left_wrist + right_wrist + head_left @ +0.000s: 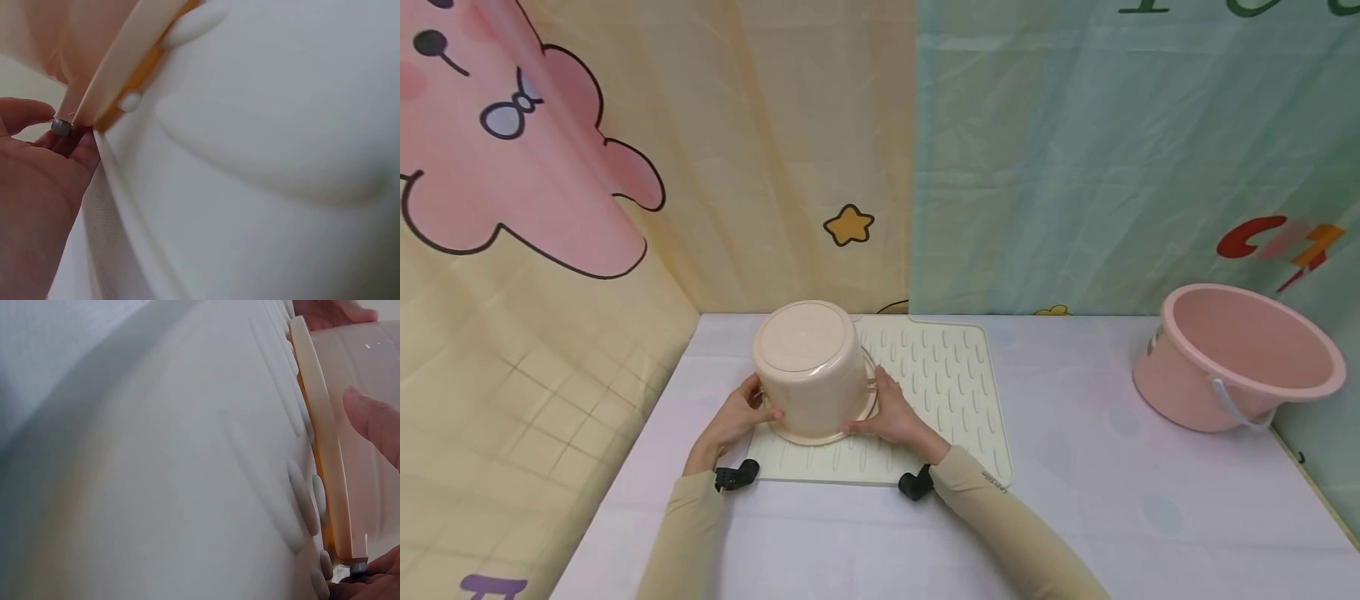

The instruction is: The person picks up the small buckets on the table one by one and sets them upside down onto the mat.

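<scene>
A small pale peach bucket (808,392) stands upside down on a white ridged mat (936,392), its rim against the mat. My left hand (737,421) grips the rim on the left side, thumb toward the front. On the right side my right hand (891,412) grips the rim, with its thumb (375,425) along the wall. A grey pin end (60,127) sticks out of the rim lug by my left fingers. Part of a thin handle (868,354) shows behind the bucket near my right hand. The inside of the bucket is hidden.
A larger pink bucket (1202,383) with a white handle (1232,408) stands upright at the table's right side. The table (1075,508) has a pale cloth. Printed curtains (790,167) hang behind and on the left.
</scene>
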Demonstrator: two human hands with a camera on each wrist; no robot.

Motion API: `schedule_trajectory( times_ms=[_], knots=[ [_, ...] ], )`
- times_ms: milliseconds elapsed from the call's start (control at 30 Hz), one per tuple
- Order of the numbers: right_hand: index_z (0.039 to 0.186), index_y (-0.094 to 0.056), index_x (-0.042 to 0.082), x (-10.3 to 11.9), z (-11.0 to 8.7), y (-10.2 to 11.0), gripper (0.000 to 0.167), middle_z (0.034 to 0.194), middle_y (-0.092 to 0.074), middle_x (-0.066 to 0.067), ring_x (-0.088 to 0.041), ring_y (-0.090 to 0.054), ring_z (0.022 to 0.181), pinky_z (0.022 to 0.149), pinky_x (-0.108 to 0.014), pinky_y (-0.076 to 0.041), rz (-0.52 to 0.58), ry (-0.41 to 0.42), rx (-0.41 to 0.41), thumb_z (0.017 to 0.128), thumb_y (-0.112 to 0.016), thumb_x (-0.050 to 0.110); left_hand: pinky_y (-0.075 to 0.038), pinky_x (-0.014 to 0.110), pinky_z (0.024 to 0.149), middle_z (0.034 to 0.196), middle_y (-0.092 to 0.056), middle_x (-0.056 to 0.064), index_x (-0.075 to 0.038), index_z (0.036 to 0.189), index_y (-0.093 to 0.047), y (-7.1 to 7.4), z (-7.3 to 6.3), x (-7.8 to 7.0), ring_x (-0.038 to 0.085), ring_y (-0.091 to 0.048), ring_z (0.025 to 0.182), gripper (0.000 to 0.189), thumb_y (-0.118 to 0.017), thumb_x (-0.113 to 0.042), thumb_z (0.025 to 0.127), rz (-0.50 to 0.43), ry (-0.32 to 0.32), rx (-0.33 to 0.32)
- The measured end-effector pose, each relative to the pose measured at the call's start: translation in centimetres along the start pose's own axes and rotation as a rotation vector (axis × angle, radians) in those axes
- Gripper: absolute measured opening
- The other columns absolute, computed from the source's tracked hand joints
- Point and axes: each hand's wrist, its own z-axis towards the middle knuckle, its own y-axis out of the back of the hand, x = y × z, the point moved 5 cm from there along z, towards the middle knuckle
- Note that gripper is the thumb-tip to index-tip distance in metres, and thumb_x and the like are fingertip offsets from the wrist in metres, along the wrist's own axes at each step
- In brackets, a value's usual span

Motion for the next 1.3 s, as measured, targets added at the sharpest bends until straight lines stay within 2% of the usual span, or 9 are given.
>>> schedule_trajectory(
  times_ms=[300, 500, 667, 900, 1000, 1300],
  knots=[
    [0.15, -0.005, -0.003, -0.1, 0.0, 0.2, 0.12, 0.154, -0.011, -0.022, -0.035, -0.008, 0.141, 0.11, -0.049, -0.015, 0.04, -0.008, 0.025, 0.069, -0.085, 0.037, -0.012, 0.047, 0.111, 0.149, -0.018, 0.028, 0.005, 0.149, -0.014, -0.1, -0.2, 0.0, 0.04, -0.016, 0.137, 0.101, -0.081, -0.008, 0.075, -0.009, 0.018, -0.01],
    [0.15, -0.007, -0.002, -0.3, 0.2, 0.4, 0.117, 0.154, -0.012, -0.022, -0.034, -0.013, 0.14, 0.11, -0.047, -0.019, 0.044, -0.016, 0.03, 0.071, -0.084, 0.034, -0.012, 0.048, 0.111, 0.149, -0.02, 0.027, 0.003, 0.149, -0.013, -0.1, -0.2, -0.1, 0.04, -0.017, 0.137, 0.099, -0.079, -0.004, 0.076, -0.016, 0.011, -0.028],
    [0.15, -0.007, -0.001, -0.4, 0.2, 0.5, 0.115, 0.153, -0.012, -0.022, -0.034, -0.015, 0.14, 0.109, -0.046, -0.02, 0.056, -0.022, 0.036, 0.071, -0.084, 0.031, -0.013, 0.048, 0.111, 0.151, -0.02, 0.024, 0.001, 0.15, -0.012, -0.2, -0.4, -0.1, 0.038, -0.019, 0.137, 0.099, -0.079, -0.006, 0.078, -0.012, 0.01, -0.033],
    [0.15, -0.01, -0.001, -0.3, -0.1, 0.6, 0.11, 0.152, -0.016, -0.023, -0.036, -0.017, 0.139, 0.109, -0.048, -0.021, 0.084, 0.019, 0.034, 0.072, -0.083, 0.026, -0.013, 0.048, 0.111, 0.154, -0.012, 0.021, 0.0, 0.151, -0.01, -0.5, -1.1, -0.1, 0.041, -0.014, 0.138, 0.096, -0.076, -0.007, 0.081, -0.004, 0.023, -0.034],
    [0.15, -0.011, -0.001, -0.2, -0.2, 0.7, 0.109, 0.151, -0.018, -0.023, -0.036, -0.019, 0.138, 0.109, -0.048, -0.022, 0.084, 0.032, 0.03, 0.073, -0.083, 0.026, -0.014, 0.049, 0.111, 0.154, -0.011, 0.023, 0.001, 0.151, -0.009, -0.7, -1.7, -0.8, 0.043, -0.015, 0.138, 0.095, -0.075, -0.008, 0.083, 0.012, 0.052, -0.043],
    [0.149, -0.018, -0.003, -0.2, -0.8, 1.4, 0.099, 0.15, -0.025, -0.022, -0.034, -0.023, 0.137, 0.107, -0.049, -0.025, 0.077, 0.063, 0.013, 0.078, -0.079, 0.026, -0.02, 0.051, 0.109, 0.152, -0.017, 0.024, -0.003, 0.152, -0.008, -0.8, -2.6, 0.3, 0.042, -0.022, 0.136, 0.095, -0.074, -0.02, 0.085, 0.129, 0.107, -0.105]
  ],
)
